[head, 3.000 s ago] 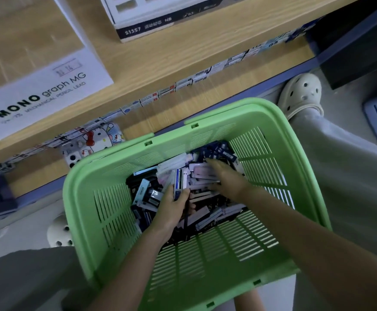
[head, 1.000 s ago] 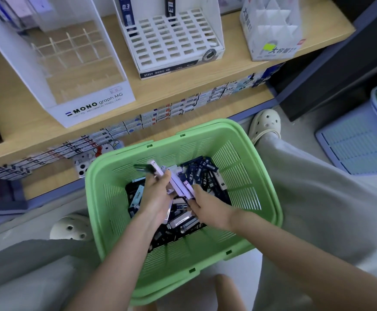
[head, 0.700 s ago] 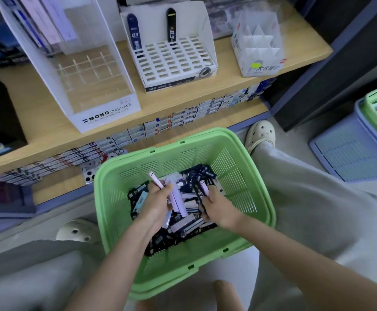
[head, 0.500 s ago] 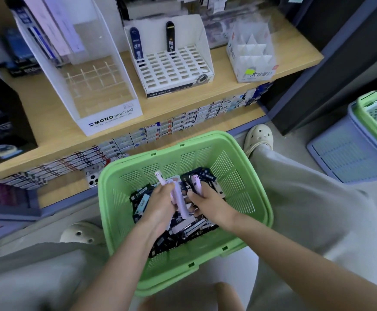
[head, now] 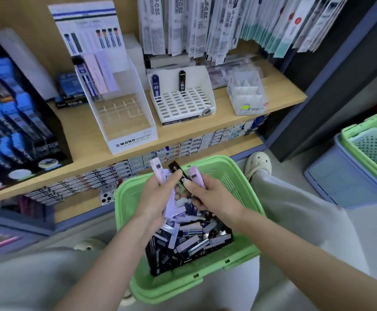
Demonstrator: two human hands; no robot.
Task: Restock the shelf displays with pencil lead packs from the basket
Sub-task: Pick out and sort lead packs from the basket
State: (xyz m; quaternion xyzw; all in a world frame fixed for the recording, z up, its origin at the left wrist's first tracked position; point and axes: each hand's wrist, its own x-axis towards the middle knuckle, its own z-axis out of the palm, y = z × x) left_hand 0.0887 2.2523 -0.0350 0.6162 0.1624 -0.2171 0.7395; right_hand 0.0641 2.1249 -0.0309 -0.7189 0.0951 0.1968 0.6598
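My left hand (head: 158,198) is curled round a fan of lilac lead packs (head: 155,167), and my right hand (head: 210,198) grips another lilac pack (head: 196,176). A black pack (head: 175,169) stands between them, touched by fingertips of both, and I cannot tell which hand really holds it. Both hands hover over the green basket (head: 239,176), where the loose heap of packs (head: 189,239) lies, and behind it on the wooden shelf (head: 224,115) the clear MONO display (head: 124,122) and the white slotted display (head: 183,106) stand side by side.

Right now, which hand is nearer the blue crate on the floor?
Right. The right hand holds packs over the basket, left of the crate; the left hand is farther left.
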